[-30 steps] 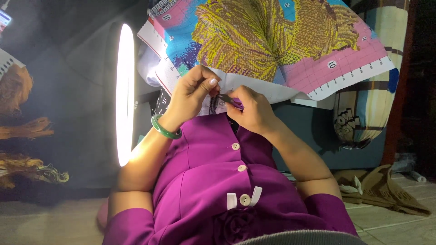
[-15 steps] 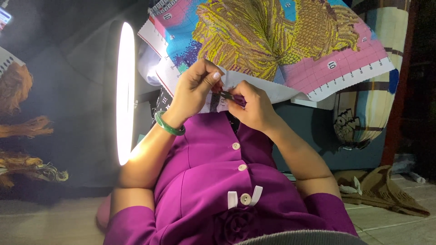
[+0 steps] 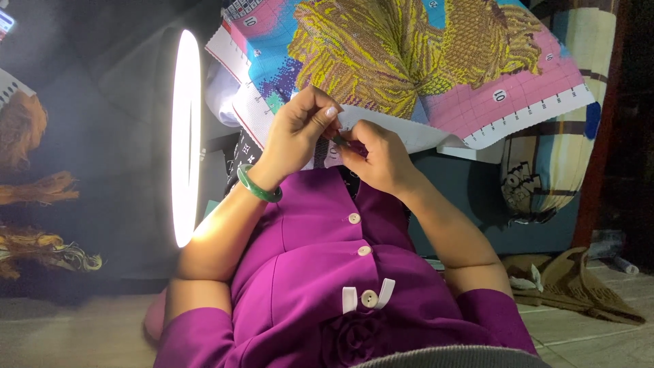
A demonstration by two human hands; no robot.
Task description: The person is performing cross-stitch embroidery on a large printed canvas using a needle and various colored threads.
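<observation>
Two hands meet at canvas edge: left hand (image 3: 296, 133) pinches cross-stitch canvas (image 3: 409, 61) fold, right hand (image 3: 378, 157) closed on something small, unidentifiable. Best keep fabric taut under ring lamp (image 3: 185, 136).

Count from my remote view: two hands, left hand (image 3: 294, 140) and right hand (image 3: 377, 155), meeting at one shared pinch point. One cross-stitch cloth (image 3: 409, 61), directly above the pinch. One green bangle (image 3: 257, 185), just below it on the left wrist. One ring lamp (image 3: 185, 136), well left of the pinch. Three white buttons (image 3: 353, 218), below the pinch. One striped cushion (image 3: 558, 157), far right.
</observation>
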